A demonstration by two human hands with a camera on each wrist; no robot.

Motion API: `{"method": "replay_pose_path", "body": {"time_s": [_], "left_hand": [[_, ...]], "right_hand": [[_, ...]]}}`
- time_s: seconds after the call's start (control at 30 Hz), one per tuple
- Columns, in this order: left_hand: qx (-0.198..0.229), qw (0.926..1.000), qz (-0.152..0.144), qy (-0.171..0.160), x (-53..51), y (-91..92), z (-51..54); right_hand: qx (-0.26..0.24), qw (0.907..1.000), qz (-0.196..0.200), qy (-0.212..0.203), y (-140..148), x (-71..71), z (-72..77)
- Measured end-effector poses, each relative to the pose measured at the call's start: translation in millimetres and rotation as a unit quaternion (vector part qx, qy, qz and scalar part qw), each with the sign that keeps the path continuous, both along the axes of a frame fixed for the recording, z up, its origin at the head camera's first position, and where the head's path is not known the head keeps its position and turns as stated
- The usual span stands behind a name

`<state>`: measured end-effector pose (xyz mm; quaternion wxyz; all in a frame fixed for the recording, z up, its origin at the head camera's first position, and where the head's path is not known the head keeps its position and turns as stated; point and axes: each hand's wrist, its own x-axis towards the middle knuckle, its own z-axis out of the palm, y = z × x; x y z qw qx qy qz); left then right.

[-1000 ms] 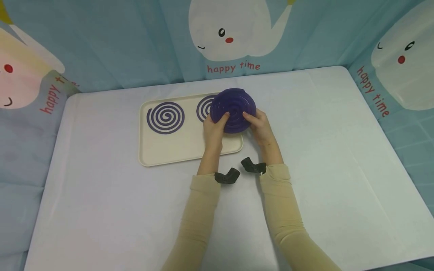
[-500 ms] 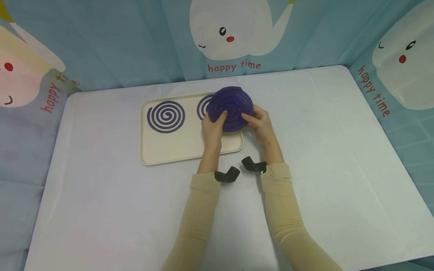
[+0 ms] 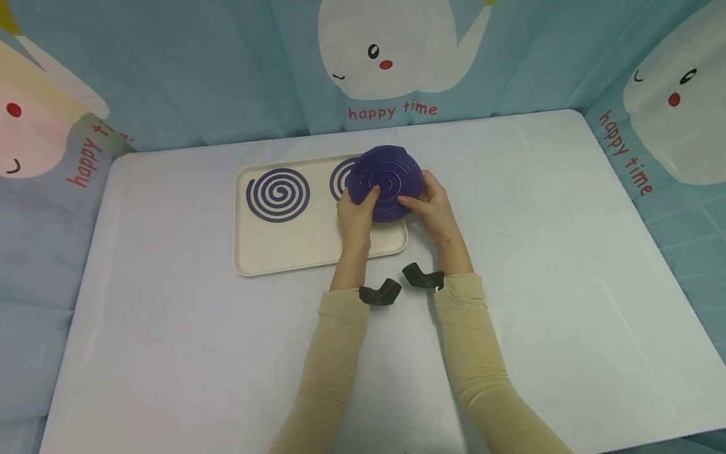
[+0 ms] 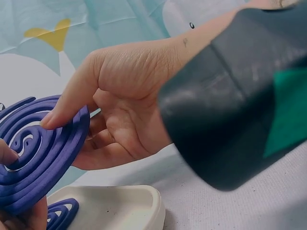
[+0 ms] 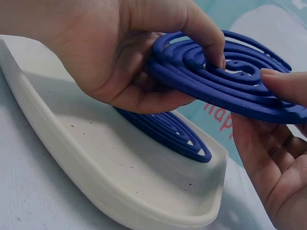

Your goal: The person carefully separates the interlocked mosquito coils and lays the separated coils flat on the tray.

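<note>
A pair of nested purple-blue mosquito coils (image 3: 389,165) is held up over the right end of a cream tray (image 3: 283,258). My left hand (image 3: 355,221) grips their near left side, its thumb on the face close to the centre. On the right side my right hand (image 3: 438,211) pinches the rim, thumb on top and fingers behind. Both thumbs press the nested mosquito coils (image 5: 211,98) in the right wrist view. A single mosquito coil (image 3: 279,194) lies in the tray's left half. Another mosquito coil (image 3: 334,180) lies partly hidden behind the held pair.
The tray stands on a white-covered table (image 3: 170,340). Black wrist mounts (image 3: 381,293) stick out from both wrists, close to each other. A light blue printed curtain (image 3: 227,75) encloses the back and sides.
The held coils have shifted slightly left. My right thumb has slid inward and a little down across their face, and the right fingers have moved slightly.
</note>
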<state>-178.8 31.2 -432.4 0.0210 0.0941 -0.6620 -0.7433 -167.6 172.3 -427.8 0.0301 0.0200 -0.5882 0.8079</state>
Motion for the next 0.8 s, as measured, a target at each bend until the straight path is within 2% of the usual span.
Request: {"method": "replay_pose_path", "body": {"time_s": [0.13, 0.23, 0.53, 0.67, 0.8], "left_hand": [[0.001, 1.0000, 0.008, 0.002, -0.2, 0.0, 0.5], [0.009, 1.0000, 0.003, -0.004, -0.4, -0.7, 0.9], [0.029, 0.9986, -0.043, 0.000, -1.8, -1.6, 2.4], [0.031, 0.9984, -0.046, 0.008, -1.0, -0.8, 1.4], [0.019, 0.9990, -0.036, 0.018, -0.1, 0.4, -0.8]], "right_hand": [[-0.001, 1.0000, -0.007, 0.004, -0.6, -0.1, 0.1], [-0.006, 0.9997, -0.019, 0.012, -0.2, -1.3, -1.1], [-0.031, 0.9979, -0.056, 0.009, 2.1, -4.2, -3.6], [-0.034, 0.9980, -0.054, 0.002, 2.9, -4.2, -3.6], [-0.026, 0.9990, -0.036, -0.009, 3.8, -3.9, -3.7]]}}
